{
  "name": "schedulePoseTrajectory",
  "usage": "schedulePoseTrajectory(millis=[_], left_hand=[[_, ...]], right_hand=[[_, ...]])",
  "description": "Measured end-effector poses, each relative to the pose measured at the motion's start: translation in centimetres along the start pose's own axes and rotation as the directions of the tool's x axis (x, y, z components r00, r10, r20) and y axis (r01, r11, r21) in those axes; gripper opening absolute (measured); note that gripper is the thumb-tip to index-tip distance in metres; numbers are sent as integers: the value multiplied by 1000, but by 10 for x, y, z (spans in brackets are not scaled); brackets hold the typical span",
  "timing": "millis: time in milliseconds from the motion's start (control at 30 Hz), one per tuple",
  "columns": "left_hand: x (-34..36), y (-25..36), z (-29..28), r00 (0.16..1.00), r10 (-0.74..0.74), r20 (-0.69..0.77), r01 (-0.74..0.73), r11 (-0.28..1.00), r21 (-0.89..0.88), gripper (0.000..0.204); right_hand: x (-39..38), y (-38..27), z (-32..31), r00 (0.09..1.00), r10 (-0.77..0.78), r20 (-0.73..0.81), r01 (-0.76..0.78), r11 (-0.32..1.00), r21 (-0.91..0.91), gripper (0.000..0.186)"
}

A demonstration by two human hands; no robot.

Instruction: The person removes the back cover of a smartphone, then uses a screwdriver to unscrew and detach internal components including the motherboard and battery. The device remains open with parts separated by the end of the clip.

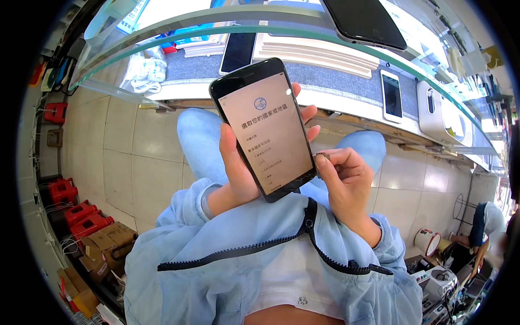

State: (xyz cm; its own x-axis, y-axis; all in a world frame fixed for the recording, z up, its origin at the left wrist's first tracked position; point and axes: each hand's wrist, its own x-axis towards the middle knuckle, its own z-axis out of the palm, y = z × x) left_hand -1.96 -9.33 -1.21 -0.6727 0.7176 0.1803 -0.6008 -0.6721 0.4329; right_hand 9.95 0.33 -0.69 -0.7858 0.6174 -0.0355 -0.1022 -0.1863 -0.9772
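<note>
Pale-blue jacket [216,287] lies this side of the lit phone [271,135], which leans in the left hand [240,173] — thumb along its left edge, fingers curled past its right. Beside the phone's lower right edge, the right hand [346,184] bends inward — thumb and forefinger pinched on a small dark piece [323,155].

Ahead of the phone [265,130], I find the glass shelf [162,32] and the counter edge [352,114] in the way. I have room left of the left hand [240,176], though the left knee [197,138] juts in.
</note>
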Motion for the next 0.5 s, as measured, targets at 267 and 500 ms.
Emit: schedulePoseTrajectory(millis=[267,500], left_hand=[[1,2,0,996,-74,-52,77,996,50,84],[0,0,5,998,-67,-9,67,995,70,88]], right_hand=[[0,4,-4,998,64,14,-64,997,52,6],[-4,9,-4,999,-7,-44,10,999,50,7]])
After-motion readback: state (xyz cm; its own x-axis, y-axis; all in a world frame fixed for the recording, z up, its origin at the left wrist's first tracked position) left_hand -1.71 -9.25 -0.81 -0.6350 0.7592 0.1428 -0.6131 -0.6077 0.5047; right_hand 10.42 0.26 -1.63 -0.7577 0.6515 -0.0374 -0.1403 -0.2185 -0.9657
